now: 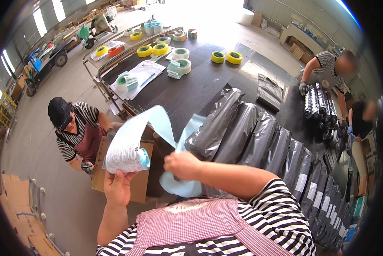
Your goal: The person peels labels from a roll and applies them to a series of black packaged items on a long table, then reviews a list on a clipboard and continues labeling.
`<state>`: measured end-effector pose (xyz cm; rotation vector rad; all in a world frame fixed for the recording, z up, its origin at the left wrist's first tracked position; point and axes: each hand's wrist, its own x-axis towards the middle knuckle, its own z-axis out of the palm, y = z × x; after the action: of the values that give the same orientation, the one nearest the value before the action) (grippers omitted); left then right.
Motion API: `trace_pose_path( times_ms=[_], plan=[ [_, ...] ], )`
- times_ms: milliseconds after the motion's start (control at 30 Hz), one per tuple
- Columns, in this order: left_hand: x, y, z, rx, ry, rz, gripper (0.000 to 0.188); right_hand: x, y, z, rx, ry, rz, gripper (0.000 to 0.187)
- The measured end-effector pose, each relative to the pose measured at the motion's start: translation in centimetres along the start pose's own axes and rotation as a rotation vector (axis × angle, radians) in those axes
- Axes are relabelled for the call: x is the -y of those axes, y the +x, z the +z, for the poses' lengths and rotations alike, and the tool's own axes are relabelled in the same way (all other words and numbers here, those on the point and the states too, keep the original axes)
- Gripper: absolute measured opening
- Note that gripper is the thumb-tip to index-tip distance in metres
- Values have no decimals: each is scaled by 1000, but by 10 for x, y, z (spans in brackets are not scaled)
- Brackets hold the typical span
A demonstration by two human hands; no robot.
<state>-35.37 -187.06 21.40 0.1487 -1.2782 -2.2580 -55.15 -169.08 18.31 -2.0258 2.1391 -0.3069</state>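
Raised at the centre left, a roll of white printed labels on light blue backing [122,147] rests in my left hand [118,185], its fingers and thumb closed on the lower edge. A long light blue backing strip [161,119] loops from the roll and bends down past my right hand [182,165]. That hand is closed in a pinch on the strip, its fingertips partly hidden. More of the strip curls below it. To its right lies a row of grey-black plastic-wrapped bundles [238,128], several of the nearer right ones bearing white labels [301,181].
The dark table [200,79] carries yellow tape rolls [234,57], label rolls [180,66], papers [144,74] and a flat black bag [270,91]. A co-worker [78,136] handles a cardboard box [98,173] at left. Another person [323,66] reaches toward shiny black bundles [319,102].
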Motion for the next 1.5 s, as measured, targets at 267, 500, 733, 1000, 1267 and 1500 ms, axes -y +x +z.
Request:
trace_pose_path(
  times_ms=[267,500,733,1000,1267,1500],
  plan=[
    [-7,40,55,223,-112,3,44,-214,-22,-152,-1117,27,397,32],
    [35,103,64,89,-99,-126,33,-299,-188,-189,-756,-238,1202,35],
    [72,123,90,83,-91,-331,32,-174,-158,-139,-429,-259,1002,63],
    [122,99,140,192,-48,-531,34,16,-126,-70,-844,-394,173,39],
    [136,79,133,685,63,-612,50,6,-153,-34,-984,-63,351,54],
    [127,60,142,743,295,-219,21,36,-170,-41,-1079,5,407,60]
  ],
)
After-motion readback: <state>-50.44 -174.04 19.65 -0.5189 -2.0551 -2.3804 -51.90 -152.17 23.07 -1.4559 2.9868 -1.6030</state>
